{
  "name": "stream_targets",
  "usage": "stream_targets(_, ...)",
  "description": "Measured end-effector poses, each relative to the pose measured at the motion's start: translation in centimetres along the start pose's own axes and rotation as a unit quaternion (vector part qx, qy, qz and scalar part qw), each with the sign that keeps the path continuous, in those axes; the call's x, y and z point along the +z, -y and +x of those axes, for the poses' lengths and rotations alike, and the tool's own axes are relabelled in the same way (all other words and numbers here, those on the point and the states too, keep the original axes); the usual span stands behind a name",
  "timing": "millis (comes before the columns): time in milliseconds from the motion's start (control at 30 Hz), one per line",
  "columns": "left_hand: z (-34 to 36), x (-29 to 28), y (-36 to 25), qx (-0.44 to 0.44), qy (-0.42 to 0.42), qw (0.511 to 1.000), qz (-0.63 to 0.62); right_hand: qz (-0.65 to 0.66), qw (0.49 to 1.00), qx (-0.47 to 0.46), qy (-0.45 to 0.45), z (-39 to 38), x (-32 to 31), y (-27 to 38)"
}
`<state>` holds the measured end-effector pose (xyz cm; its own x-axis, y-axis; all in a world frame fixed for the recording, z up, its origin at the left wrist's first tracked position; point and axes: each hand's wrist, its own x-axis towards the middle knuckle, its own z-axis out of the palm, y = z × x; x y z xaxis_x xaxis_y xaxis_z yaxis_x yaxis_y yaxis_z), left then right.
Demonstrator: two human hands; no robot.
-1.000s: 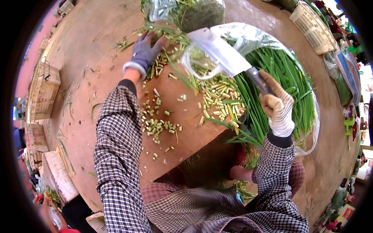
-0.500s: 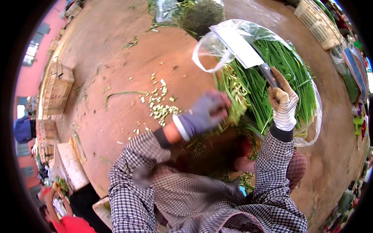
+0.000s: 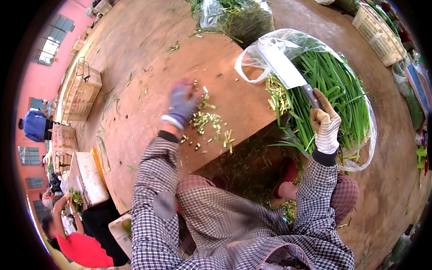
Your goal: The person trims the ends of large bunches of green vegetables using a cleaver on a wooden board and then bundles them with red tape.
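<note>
My right hand [image 3: 326, 123], in a striped glove with a brown palm, grips the dark handle of a cleaver [image 3: 284, 68]. Its broad blade points up and left, over a clear plastic bag [image 3: 248, 60] around a big bunch of garlic chives [image 3: 337, 94]. The chives' pale cut ends [image 3: 278, 95] face left. My left hand [image 3: 182, 101], in a purple-grey glove, is over the brown work table [image 3: 148, 117]; its fingers are smeared by motion. Beside it lie scattered short pale stem pieces [image 3: 207, 122].
Another clear bag of greens [image 3: 243, 20] stands at the far side. Past the table's near edge, trimmings litter the floor around a red shoe [image 3: 285, 175]. Crates [image 3: 83, 92] line the left; a person in red [image 3: 85, 247] handles greens at lower left. Another crate [image 3: 378, 33] stands far right.
My left hand has swung left, away from the chives' cut ends to beside the stem pieces. More pieces lie near the table edge. My right hand still holds the cleaver up.
</note>
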<state>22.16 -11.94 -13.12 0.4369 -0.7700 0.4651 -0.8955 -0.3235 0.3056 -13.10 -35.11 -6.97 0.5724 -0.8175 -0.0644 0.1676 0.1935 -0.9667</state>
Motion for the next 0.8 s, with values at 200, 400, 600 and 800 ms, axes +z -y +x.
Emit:
stream_targets(200,-6.5,-5.1,-17.1,0.158,0.256,0.918,-0.259,-0.013,0.999,-0.020,-0.023,0.1,2.0,-0.5)
stream_targets(400,-10.5,-10.4,-5.3,-0.096,0.074,0.987,0.104,0.012,1.000,-0.001,-0.011,-0.2,3.1,-0.4)
stream_targets(600,-12.0,-7.4,-7.0,-0.043,0.173,0.984,0.015,-0.015,1.000,-0.015,-0.021,0.0,2.8,0.6)
stream_targets(800,-2.7,2.0,-15.8,0.120,0.233,0.951,-0.163,0.033,0.999,-0.024,-0.032,0.0,2.5,1.5)
